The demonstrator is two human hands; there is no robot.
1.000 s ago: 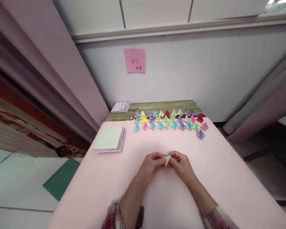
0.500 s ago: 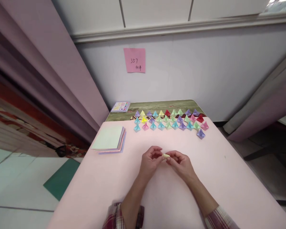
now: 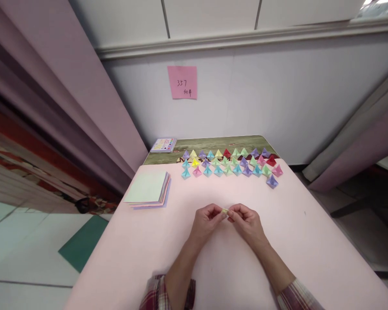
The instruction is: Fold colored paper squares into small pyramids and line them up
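Pinching a tiny, pale-yellow folded paper (image 3: 225, 211) from both sides, over the pink worktop (image 3: 310, 241)!
Nipped on one side by the left grip (image 3: 205, 221), on the other by the right grip (image 3: 248, 221), well short of the rows of folded pieces (image 3: 228, 171). Probably near weightless, crisp at the creases, easily crushed; best taken lightly by the folded edges.

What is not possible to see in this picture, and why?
In the head view:
Yellow paper piece: mostly hidden by the left hand and right hand; its fold is unclear.
Paper stack: its top hides most of what lies beneath.
Printed packet: print too small to read.
Plaid sleeves: cut off by the bottom edge.
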